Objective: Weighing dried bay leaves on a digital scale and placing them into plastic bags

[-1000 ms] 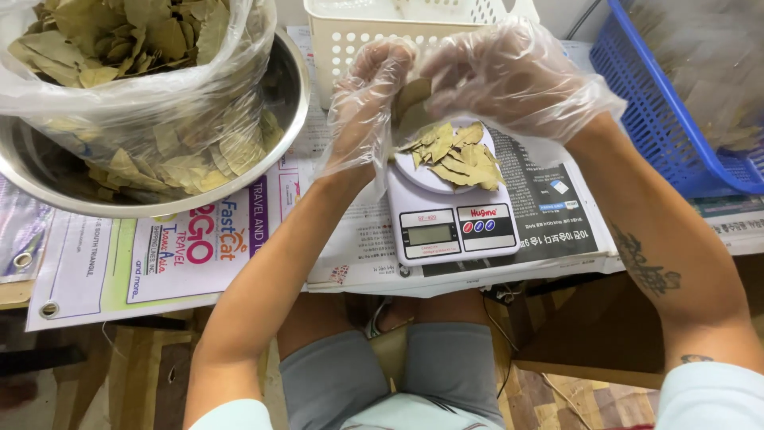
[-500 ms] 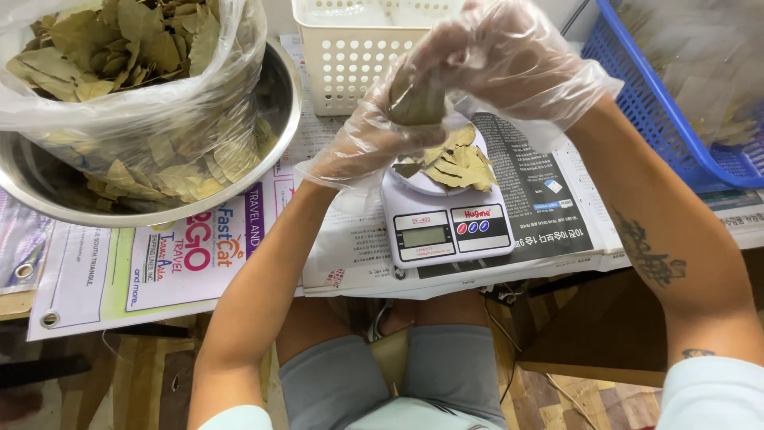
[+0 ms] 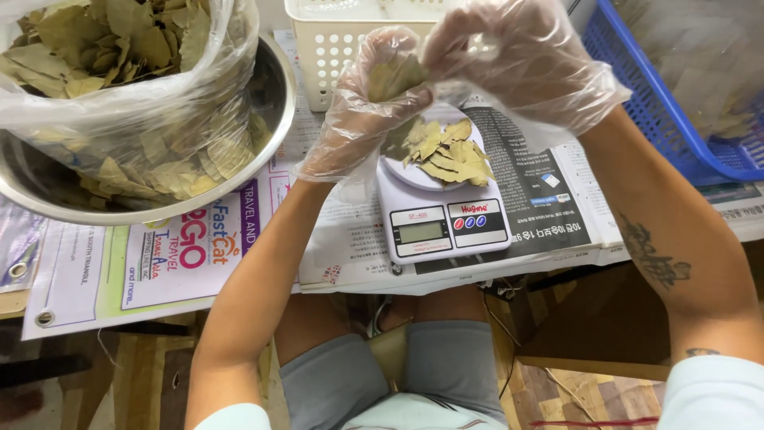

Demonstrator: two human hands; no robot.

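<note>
Above the scale (image 3: 442, 209): left hand (image 3: 368, 107) pinching dried leaves (image 3: 395, 76); right hand (image 3: 521, 68) curled, touching them; leaf pile (image 3: 442, 151) below.

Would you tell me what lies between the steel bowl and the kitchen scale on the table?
In the head view, printed paper sheets cover that stretch between steel bowl and scale; the gloved left hand hangs above it.

I am holding a small bunch of dried leaves (image 3: 395, 77), olive-green and curled, pinched between my gloved left hand (image 3: 362, 111) and right hand (image 3: 517, 64) just above the scale (image 3: 442, 219). More leaves (image 3: 442, 151), tan-green and flat, are lying in a loose overlapping pile on the scale's round white pan, directly under my hands.
</note>
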